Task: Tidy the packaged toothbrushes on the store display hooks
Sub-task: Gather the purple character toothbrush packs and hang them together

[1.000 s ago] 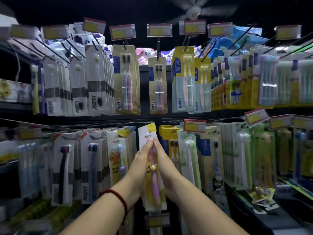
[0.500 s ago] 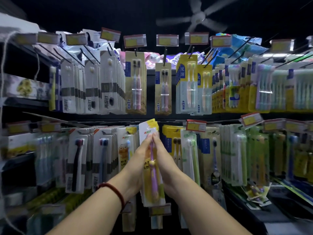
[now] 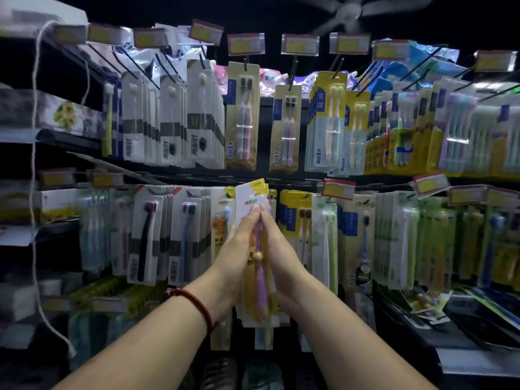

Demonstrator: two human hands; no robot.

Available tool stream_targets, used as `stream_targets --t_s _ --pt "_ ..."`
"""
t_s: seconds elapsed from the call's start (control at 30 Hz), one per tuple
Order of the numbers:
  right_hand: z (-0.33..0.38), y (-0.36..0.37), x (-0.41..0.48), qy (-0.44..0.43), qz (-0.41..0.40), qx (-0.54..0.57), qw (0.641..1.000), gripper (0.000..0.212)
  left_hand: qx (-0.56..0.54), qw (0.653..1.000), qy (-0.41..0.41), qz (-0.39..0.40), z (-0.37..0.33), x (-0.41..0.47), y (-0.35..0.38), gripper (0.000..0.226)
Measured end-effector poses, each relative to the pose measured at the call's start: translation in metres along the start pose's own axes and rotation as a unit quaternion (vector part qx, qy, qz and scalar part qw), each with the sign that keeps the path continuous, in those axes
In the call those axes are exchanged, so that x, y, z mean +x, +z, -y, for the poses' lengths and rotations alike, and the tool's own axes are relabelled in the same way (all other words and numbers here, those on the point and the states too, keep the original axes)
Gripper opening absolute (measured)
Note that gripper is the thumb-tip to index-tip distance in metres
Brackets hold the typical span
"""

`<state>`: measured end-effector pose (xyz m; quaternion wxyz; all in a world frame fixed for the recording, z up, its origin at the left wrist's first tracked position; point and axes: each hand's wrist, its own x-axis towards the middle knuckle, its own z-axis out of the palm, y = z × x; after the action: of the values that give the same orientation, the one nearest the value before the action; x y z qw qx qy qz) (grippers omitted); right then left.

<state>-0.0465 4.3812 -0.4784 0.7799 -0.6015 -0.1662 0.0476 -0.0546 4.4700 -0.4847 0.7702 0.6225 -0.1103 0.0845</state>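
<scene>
A stack of white-and-yellow toothbrush packs (image 3: pixel 249 199) with a purple brush (image 3: pixel 261 280) in front hangs in the lower row at the middle. My left hand (image 3: pixel 239 243) presses flat on the stack's left side. My right hand (image 3: pixel 277 249) presses flat on its right side. The fingertips of both meet near the top of the front pack. The pack's hook is hidden behind its card.
Two rows of hooks carry many packaged toothbrushes: white packs (image 3: pixel 174 119) upper left, yellow packs (image 3: pixel 243 114) upper middle, green packs (image 3: pixel 399 240) lower right. Price tags (image 3: pixel 337 188) stick out on hook ends. A string (image 3: pixel 35 164) hangs at left. Loose packs (image 3: pixel 425 302) lie on the right shelf.
My hands stay pressed on the same stack; their fingertips have crept slightly up the front pack. The view has shifted, so the shelves sit further right and lower in frame.
</scene>
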Motion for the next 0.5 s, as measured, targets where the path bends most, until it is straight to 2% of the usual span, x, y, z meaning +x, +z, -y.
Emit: stream_targets --t_s 0.07,0.13,0.27,0.5 --pt "-0.011 0.002 -0.008 0.010 0.009 0.036 0.999 0.066 -0.013 1.000 0.001 -0.018 0.010 -0.007 -0.004 0.079" --pt "-0.024 0.003 -0.019 0.009 0.008 0.066 0.998 0.061 -0.026 0.999 0.005 -0.031 0.020 -0.018 -0.008 0.075" --pt "-0.057 0.012 -0.050 0.014 -0.033 0.019 0.999 0.053 -0.036 0.999 -0.012 -0.033 0.055 -0.046 -0.025 0.078" --pt "-0.139 0.024 -0.085 0.081 -0.047 0.002 0.996 0.060 -0.061 0.991 -0.074 -0.092 0.132 -0.095 -0.062 0.098"
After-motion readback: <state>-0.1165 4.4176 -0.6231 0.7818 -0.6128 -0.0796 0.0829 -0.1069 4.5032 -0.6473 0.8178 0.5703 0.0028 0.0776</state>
